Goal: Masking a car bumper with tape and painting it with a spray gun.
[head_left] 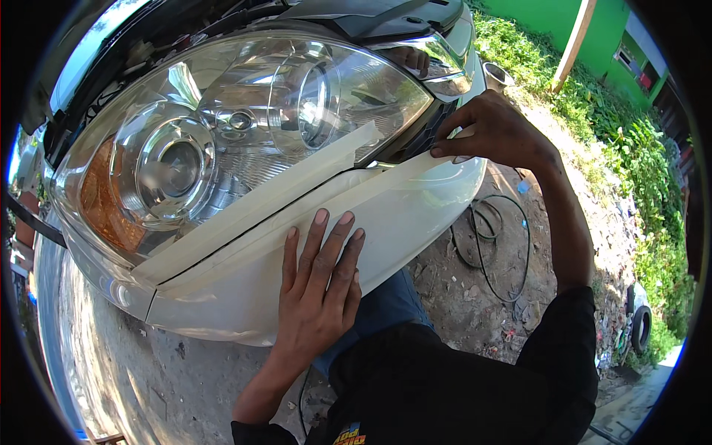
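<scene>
My left hand [317, 285] lies flat on the white bumper [222, 315], fingers stretched out, its fingertips close to a strip of cream masking tape [356, 194]. That strip runs up to the right along the bumper, below the headlight. At its far right end, my right hand [498, 132] pinches the tape between thumb and fingers, by the dark grille. Another tape strip [259, 199] covers the lower edge of the clear headlight [252, 111]. Between the two strips shows the dark gap of headlight and bumper.
A black cable or hose [512, 289] lies coiled on the dirt ground at the right. The hood is up behind the headlight. Green plants [630, 178] grow beside a green wall [541, 30], with a leaning wooden post [575, 44]. A tyre [641, 328] stands at the far right.
</scene>
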A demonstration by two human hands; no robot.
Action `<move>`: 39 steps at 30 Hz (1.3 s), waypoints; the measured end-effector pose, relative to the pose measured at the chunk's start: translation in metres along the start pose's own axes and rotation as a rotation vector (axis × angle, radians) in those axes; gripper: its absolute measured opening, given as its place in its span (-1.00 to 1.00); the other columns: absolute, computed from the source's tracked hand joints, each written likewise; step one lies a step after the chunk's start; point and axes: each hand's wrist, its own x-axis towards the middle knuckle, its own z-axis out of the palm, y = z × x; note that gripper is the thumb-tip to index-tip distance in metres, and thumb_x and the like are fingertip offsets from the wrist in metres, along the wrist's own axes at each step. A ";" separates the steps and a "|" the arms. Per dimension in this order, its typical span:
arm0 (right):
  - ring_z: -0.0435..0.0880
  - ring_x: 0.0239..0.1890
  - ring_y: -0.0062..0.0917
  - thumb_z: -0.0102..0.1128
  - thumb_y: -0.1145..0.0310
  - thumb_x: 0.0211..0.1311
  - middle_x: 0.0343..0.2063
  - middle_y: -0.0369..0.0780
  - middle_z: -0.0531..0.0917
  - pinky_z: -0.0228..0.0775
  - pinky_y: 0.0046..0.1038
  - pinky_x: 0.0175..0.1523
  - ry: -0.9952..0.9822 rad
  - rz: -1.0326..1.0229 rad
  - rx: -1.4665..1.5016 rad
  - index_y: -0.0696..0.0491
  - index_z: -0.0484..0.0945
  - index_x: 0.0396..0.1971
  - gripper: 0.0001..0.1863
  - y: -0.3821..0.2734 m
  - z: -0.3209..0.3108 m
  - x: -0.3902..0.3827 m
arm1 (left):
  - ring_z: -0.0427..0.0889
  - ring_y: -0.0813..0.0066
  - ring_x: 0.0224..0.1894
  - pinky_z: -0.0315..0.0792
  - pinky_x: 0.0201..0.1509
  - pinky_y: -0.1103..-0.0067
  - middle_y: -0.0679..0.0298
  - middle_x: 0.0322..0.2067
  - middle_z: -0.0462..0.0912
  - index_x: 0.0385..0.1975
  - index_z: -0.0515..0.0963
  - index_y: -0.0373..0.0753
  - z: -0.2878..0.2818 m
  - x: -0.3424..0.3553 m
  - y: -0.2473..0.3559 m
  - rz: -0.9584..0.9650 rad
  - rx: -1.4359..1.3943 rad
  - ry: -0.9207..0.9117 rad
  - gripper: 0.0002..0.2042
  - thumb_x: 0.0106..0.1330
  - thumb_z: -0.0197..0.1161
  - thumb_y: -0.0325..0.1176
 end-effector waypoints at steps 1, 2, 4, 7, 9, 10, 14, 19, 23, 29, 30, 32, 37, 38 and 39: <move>0.80 -0.35 -0.45 0.55 0.13 0.12 -0.41 -0.19 0.83 0.60 -0.38 -0.06 -0.006 -0.018 -0.007 0.06 0.84 -0.27 -0.68 0.003 0.001 0.001 | 0.19 -0.02 0.56 0.02 0.58 -0.06 0.09 0.43 0.36 0.33 0.47 -0.29 0.001 0.005 0.003 -0.031 0.021 -0.024 -0.53 0.40 0.16 -0.46; 0.80 -0.34 -0.44 0.56 0.09 0.12 -0.40 -0.19 0.83 0.61 -0.37 -0.07 -0.013 -0.037 -0.015 0.06 0.84 -0.27 -0.66 0.004 0.002 0.002 | 0.17 -0.03 0.57 -0.04 0.60 -0.07 0.07 0.46 0.33 0.38 0.42 -0.31 0.002 0.009 0.005 -0.062 0.043 -0.049 -0.49 0.40 0.16 -0.45; 0.80 -0.33 -0.44 0.55 0.07 0.12 -0.39 -0.20 0.83 0.61 -0.36 -0.07 -0.004 -0.055 -0.042 0.06 0.84 -0.28 -0.65 0.005 0.001 0.003 | 0.14 -0.04 0.58 -0.10 0.61 -0.08 0.06 0.48 0.28 0.41 0.37 -0.33 0.008 0.013 0.006 -0.080 0.066 -0.052 -0.46 0.40 0.16 -0.42; 0.80 -0.32 -0.44 0.55 0.05 0.13 -0.39 -0.20 0.83 0.60 -0.35 -0.08 -0.017 -0.076 -0.058 0.06 0.84 -0.28 -0.63 0.008 0.001 0.003 | 0.07 -0.03 0.60 -0.19 0.62 -0.09 0.06 0.52 0.21 0.45 0.30 -0.37 0.016 0.016 0.009 -0.113 0.121 -0.071 -0.41 0.41 0.16 -0.35; 0.80 -0.32 -0.44 0.54 0.05 0.13 -0.39 -0.20 0.83 0.60 -0.35 -0.08 -0.040 -0.078 -0.043 0.07 0.84 -0.28 -0.63 0.011 0.003 0.004 | 0.04 -0.02 0.61 -0.23 0.62 -0.10 0.05 0.53 0.18 0.46 0.28 -0.38 0.019 0.017 0.010 -0.128 0.155 -0.089 -0.39 0.42 0.16 -0.31; 0.80 -0.31 -0.44 0.54 0.05 0.13 -0.39 -0.20 0.82 0.61 -0.35 -0.08 -0.036 -0.091 -0.050 0.06 0.84 -0.28 -0.63 0.012 0.005 0.005 | 0.01 -0.02 0.62 -0.25 0.62 -0.11 0.06 0.54 0.17 0.46 0.27 -0.39 0.020 0.018 0.010 -0.138 0.172 -0.092 -0.38 0.42 0.16 -0.28; 0.80 -0.31 -0.45 0.55 0.06 0.14 -0.39 -0.21 0.83 0.61 -0.35 -0.07 -0.070 -0.034 0.028 0.05 0.85 -0.27 -0.64 0.011 0.010 0.006 | 0.00 0.00 0.61 -0.25 0.61 -0.10 0.09 0.53 0.17 0.47 0.27 -0.37 0.026 0.020 0.011 -0.160 0.231 -0.082 -0.35 0.45 0.16 -0.18; 0.81 -0.32 -0.42 0.53 0.08 0.16 -0.39 -0.20 0.83 0.62 -0.34 -0.06 -0.048 -0.073 0.024 0.05 0.85 -0.26 -0.67 0.015 0.020 0.003 | 0.03 0.03 0.59 -0.20 0.60 -0.09 0.15 0.49 0.20 0.48 0.28 -0.28 0.033 0.023 0.014 -0.166 0.337 -0.049 -0.36 0.49 0.13 -0.08; 0.82 -0.30 -0.37 0.50 0.08 0.17 -0.37 -0.18 0.84 0.62 -0.34 -0.06 -0.062 -0.081 0.005 0.03 0.85 -0.26 -0.68 0.016 0.025 0.003 | 0.04 0.03 0.56 -0.16 0.58 -0.08 0.18 0.46 0.22 0.48 0.32 -0.19 0.041 0.027 0.018 -0.201 0.427 -0.014 -0.39 0.53 0.07 -0.02; 0.81 -0.23 -0.27 0.42 0.03 0.19 -0.36 -0.17 0.83 0.58 -0.30 0.00 -0.043 -0.121 -0.037 -0.04 0.85 -0.24 -0.67 0.018 0.036 0.004 | 0.03 -0.01 0.54 -0.18 0.56 -0.11 0.24 0.46 0.24 0.46 0.36 -0.16 0.045 0.034 0.024 -0.216 0.479 0.010 -0.41 0.53 0.06 -0.01; 0.81 -0.23 -0.27 0.42 0.03 0.19 -0.36 -0.17 0.83 0.58 -0.30 0.00 -0.042 -0.121 -0.038 -0.04 0.85 -0.24 -0.67 0.017 0.038 0.003 | 0.03 -0.01 0.54 -0.18 0.56 -0.11 0.24 0.46 0.24 0.46 0.36 -0.16 0.045 0.035 0.024 -0.216 0.480 0.011 -0.41 0.53 0.06 -0.01; 0.81 -0.29 -0.32 0.45 0.04 0.21 -0.38 -0.16 0.82 0.59 -0.31 -0.07 -0.017 -0.134 -0.073 0.04 0.84 -0.27 -0.65 0.014 0.042 0.002 | 0.03 -0.03 0.54 -0.21 0.55 -0.13 0.31 0.47 0.25 0.46 0.38 -0.14 0.044 0.037 0.025 -0.197 0.488 0.006 -0.42 0.52 0.07 -0.01; 0.79 -0.28 -0.30 0.43 0.02 0.23 -0.36 -0.17 0.81 0.57 -0.27 -0.07 -0.067 -0.084 -0.084 0.00 0.84 -0.29 -0.67 0.013 0.047 0.003 | 0.02 -0.05 0.54 -0.21 0.54 -0.14 0.33 0.48 0.25 0.45 0.38 -0.14 0.044 0.038 0.027 -0.216 0.477 -0.009 -0.42 0.51 0.08 -0.02; 0.79 -0.28 -0.30 0.42 0.02 0.23 -0.36 -0.17 0.81 0.56 -0.27 -0.08 -0.083 -0.059 -0.071 -0.01 0.84 -0.30 -0.68 0.011 0.047 0.002 | 0.02 -0.06 0.54 -0.22 0.54 -0.15 0.31 0.48 0.24 0.45 0.39 -0.14 0.043 0.039 0.028 -0.217 0.474 -0.015 -0.42 0.51 0.09 -0.02; 0.79 -0.28 -0.30 0.42 0.02 0.23 -0.36 -0.17 0.81 0.56 -0.27 -0.08 -0.085 -0.060 -0.073 -0.01 0.84 -0.30 -0.68 0.011 0.048 0.001 | 0.02 -0.06 0.54 -0.22 0.54 -0.15 0.31 0.48 0.24 0.45 0.39 -0.14 0.042 0.040 0.029 -0.219 0.472 -0.014 -0.42 0.51 0.09 -0.02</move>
